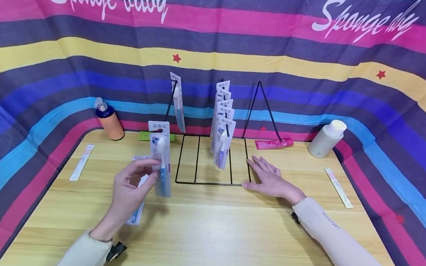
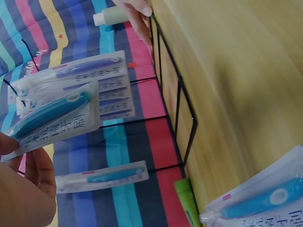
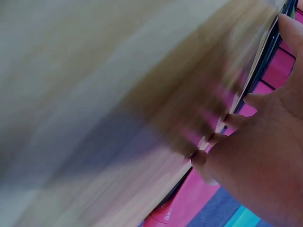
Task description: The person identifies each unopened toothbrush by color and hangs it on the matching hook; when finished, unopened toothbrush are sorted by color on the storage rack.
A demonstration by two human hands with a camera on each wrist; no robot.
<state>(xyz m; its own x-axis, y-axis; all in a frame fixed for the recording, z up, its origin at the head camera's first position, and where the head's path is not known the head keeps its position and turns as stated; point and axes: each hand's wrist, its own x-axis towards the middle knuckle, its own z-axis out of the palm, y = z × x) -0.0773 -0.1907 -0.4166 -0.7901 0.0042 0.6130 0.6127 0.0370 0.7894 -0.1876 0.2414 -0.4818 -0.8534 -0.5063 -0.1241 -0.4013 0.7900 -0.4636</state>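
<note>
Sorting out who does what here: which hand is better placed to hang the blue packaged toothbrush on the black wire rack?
Probably left: the left hand pinches the blue packaged toothbrush; the right hand lies flat by the black wire rack.

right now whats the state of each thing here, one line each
left hand: raised, pinching a toothbrush pack
toothbrush pack: upright, off the table
right hand: flat on the table, fingers straight, at the wire rack's corner
wire rack: standing, a row of packs hung on it
orange bottle: upright, capped
white bottle: upright, capped
pink tube: lying flat
</note>
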